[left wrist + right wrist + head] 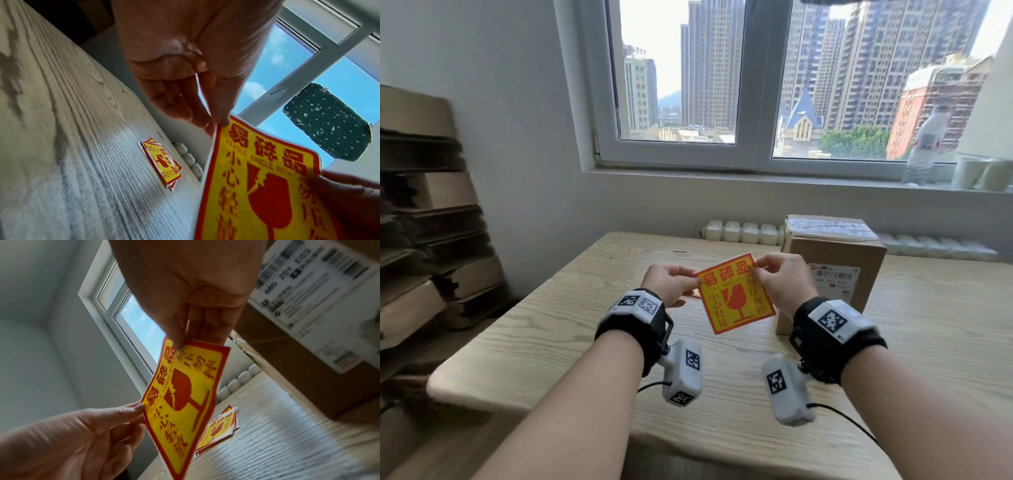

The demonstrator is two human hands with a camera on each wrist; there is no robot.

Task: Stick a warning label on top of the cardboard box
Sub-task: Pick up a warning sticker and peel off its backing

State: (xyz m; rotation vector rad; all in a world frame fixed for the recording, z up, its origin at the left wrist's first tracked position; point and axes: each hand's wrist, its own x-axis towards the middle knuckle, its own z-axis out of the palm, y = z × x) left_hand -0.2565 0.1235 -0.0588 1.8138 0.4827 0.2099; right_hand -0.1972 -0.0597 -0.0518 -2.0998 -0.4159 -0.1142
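A yellow and red warning label [736,294] with a broken-glass symbol hangs in the air above the wooden table [558,339]. My left hand [671,284] pinches its upper left corner, and my right hand [779,277] pinches its upper right corner. The left wrist view shows the label [265,186] held between thumb and fingers at its top corner; the right wrist view shows the label [185,395] pinched the same way. The taped cardboard box [835,253] stands just right of and behind my hands, with a white shipping label on its front.
A small stack of the same labels [162,164] lies on the table under my hands. Flattened cardboard [431,219] is piled at the left wall. A water bottle [924,147] and white cups stand on the windowsill. A radiator runs behind the table.
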